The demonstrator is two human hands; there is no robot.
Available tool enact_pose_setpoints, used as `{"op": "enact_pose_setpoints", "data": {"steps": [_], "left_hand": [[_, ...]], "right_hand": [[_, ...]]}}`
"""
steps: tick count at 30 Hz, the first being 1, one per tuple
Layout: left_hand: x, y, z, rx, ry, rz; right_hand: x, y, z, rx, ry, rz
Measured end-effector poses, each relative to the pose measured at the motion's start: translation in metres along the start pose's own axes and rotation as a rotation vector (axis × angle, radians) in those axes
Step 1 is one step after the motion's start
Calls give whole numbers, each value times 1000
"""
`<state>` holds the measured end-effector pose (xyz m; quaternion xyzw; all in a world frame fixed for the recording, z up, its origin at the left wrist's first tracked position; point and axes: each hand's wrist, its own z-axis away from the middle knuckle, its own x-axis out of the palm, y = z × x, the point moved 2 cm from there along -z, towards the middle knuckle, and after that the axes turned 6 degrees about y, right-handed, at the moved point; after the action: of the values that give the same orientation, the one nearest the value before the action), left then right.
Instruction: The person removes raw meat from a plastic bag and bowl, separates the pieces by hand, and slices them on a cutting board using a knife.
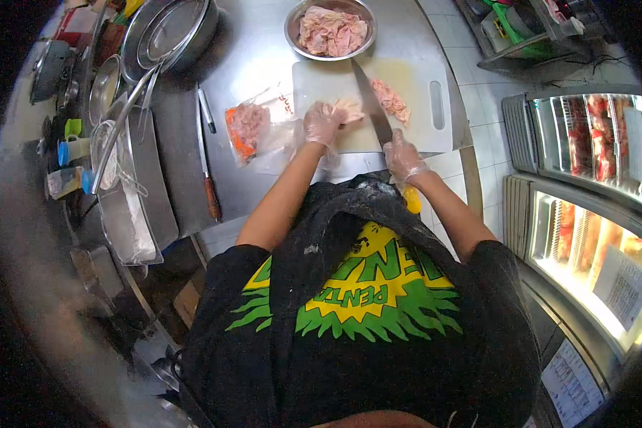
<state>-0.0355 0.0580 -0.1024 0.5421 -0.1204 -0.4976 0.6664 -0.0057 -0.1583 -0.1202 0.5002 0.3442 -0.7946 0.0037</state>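
A white cutting board (421, 134) lies on the steel table. My left hand (322, 124), in a clear plastic glove, is closed on a pale piece of meat (349, 110) at the board's middle. My gloved right hand (402, 155) grips the handle of a large knife (374, 103), whose blade points away from me across the board. To the right of the blade lies a strip of raw meat (391, 101). Beyond the board stands a steel bowl (290, 32) full of raw meat (332, 33). The knife's handle is mostly hidden by my right hand.
Left of the board are a plastic bag (248, 130) with meat, a wooden-handled sharpening rod (210, 192) and a marker (207, 110). Strainers (170, 36) and a metal tray (137, 214) stand further left. Lit display fridges (598, 139) are at the right.
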Motion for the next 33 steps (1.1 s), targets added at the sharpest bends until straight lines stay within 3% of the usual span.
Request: {"op": "enact_pose_setpoints", "data": {"steps": [1, 3, 4, 6, 7, 8, 10, 12, 17, 19, 21, 24, 26, 31, 33], "left_hand": [[6, -27, -13, 1, 0, 2], [18, -74, -36, 560, 37, -928], [9, -53, -23, 559, 35, -929], [-22, 5, 20, 83, -86, -608], [-23, 3, 22, 73, -84, -608], [-23, 3, 21, 95, -110, -682], [-25, 8, 25, 112, -131, -748], [-25, 11, 33, 213, -136, -867], [-15, -14, 27, 375, -147, -856], [-14, -22, 25, 419, -122, -809], [-16, -22, 27, 478, -126, -790], [-18, -19, 31, 511, -66, -805], [-14, -28, 24, 472, -77, -766], [-20, -22, 22, 380, -81, -705], [-20, -22, 24, 367, -63, -685]], "right_hand": [[-4, -8, 2, -1, 1, 2], [-27, -42, 10, 153, -85, -70], [-41, -59, 14, 19, -181, -51], [-27, -56, 18, 5, -188, -33], [-26, -59, 18, -9, -191, -20], [-25, -62, 18, -23, -194, -7], [-32, -74, 19, 147, -330, -76], [-21, -73, 17, 102, -302, 2], [-6, -80, 5, 112, -296, 117], [20, -68, -16, 125, -422, 190], [56, -55, -46, 155, -372, 185], [71, -72, -92, -99, -320, 264], [24, -129, -96, 25, -298, 78], [49, -39, -45, -3, -312, -41], [3, -61, 8, 86, -323, 99]]}}
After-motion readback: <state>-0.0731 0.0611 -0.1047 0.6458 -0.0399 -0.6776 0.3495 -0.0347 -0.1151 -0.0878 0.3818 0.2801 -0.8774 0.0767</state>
